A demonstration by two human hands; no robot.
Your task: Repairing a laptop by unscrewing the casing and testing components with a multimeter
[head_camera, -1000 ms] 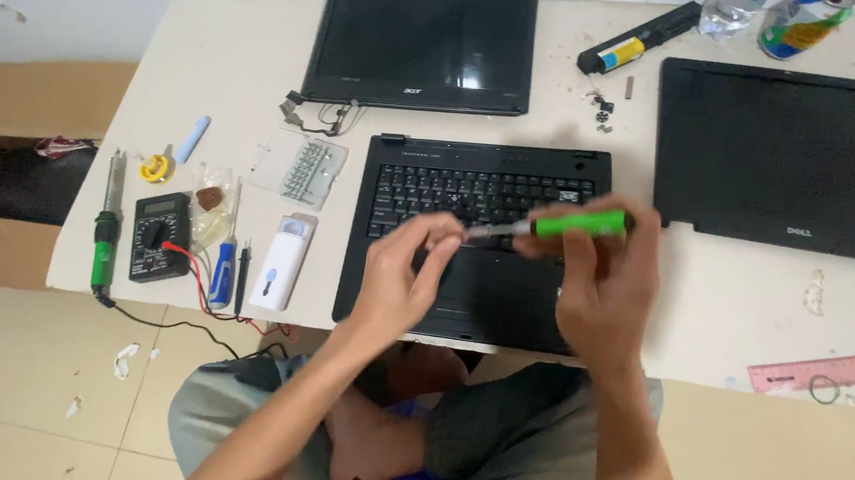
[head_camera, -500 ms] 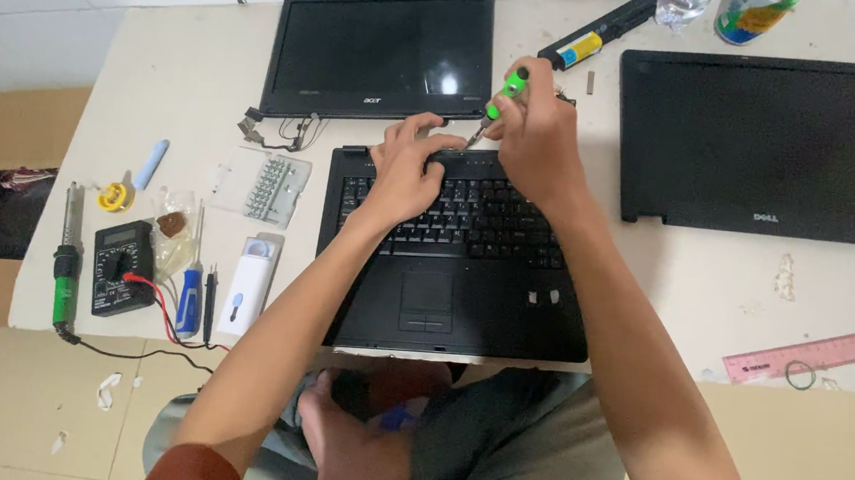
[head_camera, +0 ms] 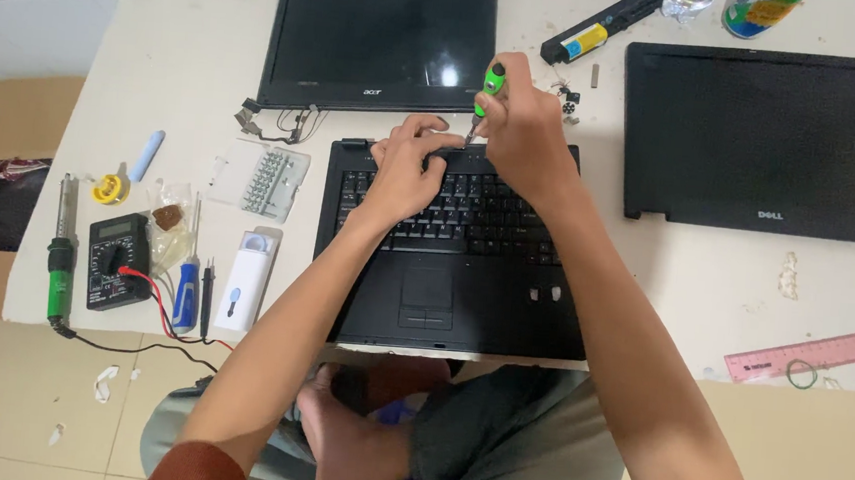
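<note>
Screwdriver [head_camera: 491,92] work was under way at the back edge of the black laptop base [head_camera: 452,247], which lay flat on the pale tabletop [head_camera: 706,280] just in front of the person. The right hand [head_camera: 521,126] was curled tight around the green-handled tool, holding it nearly upright with its tip down by the hinge strip above the keyboard. The left hand [head_camera: 407,168] rested on the upper keys, fingers half bent and pressing near the tip, gripping nothing that I could see.

That driver looked light and stiff, its handle fat enough for a firm pinch high up (the thin shaft would likely slip off a small screw if tilted). The base seemed rigid but its keys and plastic trim looked fragile, so steadying it by the flat deck made sense.

A detached screen [head_camera: 381,38] lay behind it, another dark lid [head_camera: 761,138] to the right, and a multimeter [head_camera: 117,260] and soldering iron [head_camera: 62,255] well apart at the left.
</note>
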